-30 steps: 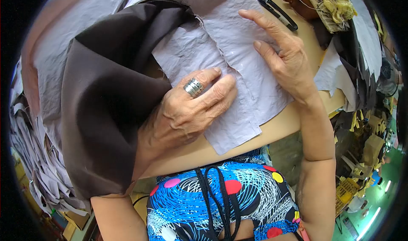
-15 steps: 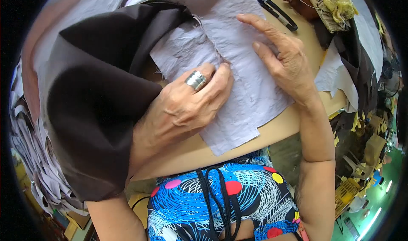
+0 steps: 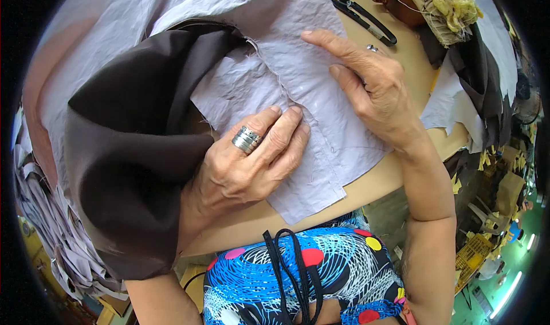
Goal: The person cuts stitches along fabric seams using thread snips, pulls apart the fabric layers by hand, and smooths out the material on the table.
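My left hand [image 3: 252, 153], with a wide silver ring, lies on a lavender cloth [image 3: 309, 164]. Its fingertips press beside a raised seam [image 3: 272, 67] running down the cloth; the thumb is hidden. Over the left wrist and forearm drapes a dark brown fabric [image 3: 126, 153], folded into a loose loop and meeting the lavender cloth near the top of the seam. My right hand [image 3: 372, 90] is over the right part of the lavender cloth, index finger and thumb stretched apart with nothing visible between them. Its other fingers are partly hidden.
Black thread snips [image 3: 364, 18] lie on the tan table [image 3: 401, 176] beyond my right hand. At the upper right sit a brown rounded object [image 3: 398, 4] and a block with yellow threads [image 3: 455, 10]. Fabric scraps [image 3: 452, 107] hang at the right; cloth strips [image 3: 51, 222] pile at the left.
My left hand has slid slightly down and left; its fingers have straightened from a pinch at the seam. The cloths have shifted a little left, and my right hand has moved left and slightly down.
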Motion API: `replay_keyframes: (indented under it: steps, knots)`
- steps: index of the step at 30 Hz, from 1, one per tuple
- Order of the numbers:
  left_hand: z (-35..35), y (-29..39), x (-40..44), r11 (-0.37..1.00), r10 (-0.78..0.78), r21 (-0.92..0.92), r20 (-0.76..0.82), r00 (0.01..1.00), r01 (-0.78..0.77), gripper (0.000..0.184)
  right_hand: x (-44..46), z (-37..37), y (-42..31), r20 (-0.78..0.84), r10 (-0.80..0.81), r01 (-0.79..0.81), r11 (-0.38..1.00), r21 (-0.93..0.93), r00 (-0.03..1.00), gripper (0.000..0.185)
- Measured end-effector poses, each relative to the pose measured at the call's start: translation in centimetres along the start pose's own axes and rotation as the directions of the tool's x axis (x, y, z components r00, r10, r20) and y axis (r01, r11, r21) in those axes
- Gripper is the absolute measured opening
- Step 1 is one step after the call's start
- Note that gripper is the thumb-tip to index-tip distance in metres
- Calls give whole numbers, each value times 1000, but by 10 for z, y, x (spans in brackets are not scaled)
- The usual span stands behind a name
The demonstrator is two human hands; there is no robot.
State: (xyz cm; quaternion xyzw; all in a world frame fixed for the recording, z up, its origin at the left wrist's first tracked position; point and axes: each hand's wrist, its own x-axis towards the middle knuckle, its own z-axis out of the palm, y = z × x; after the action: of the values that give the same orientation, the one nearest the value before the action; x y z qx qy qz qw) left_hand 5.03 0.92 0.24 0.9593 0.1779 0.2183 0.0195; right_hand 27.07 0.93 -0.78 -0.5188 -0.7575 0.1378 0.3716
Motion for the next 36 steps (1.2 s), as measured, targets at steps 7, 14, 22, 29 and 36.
replay_keyframes:
  steps: [7,14,22,29,36]
  knots:
    - [0,-1,4,1000,13,-21,10,1000,-13,31,4,-2,-6,36,90,-89,995,-42,995,51]
    - [6,-2,1,995,-6,-99,-11,1000,5,32,4,-2,-2,52,75,-75,997,7,996,47]
    - [5,-15,3,996,67,-59,15,998,-66,40,11,4,2,25,-15,18,995,-103,1000,45]
    - [7,-14,5,996,10,-88,-11,1000,-11,41,12,6,7,-26,0,-2,997,-77,1000,49]
    - [9,-18,5,997,-22,-79,-12,1000,21,38,16,5,4,17,50,-49,998,-42,999,43]
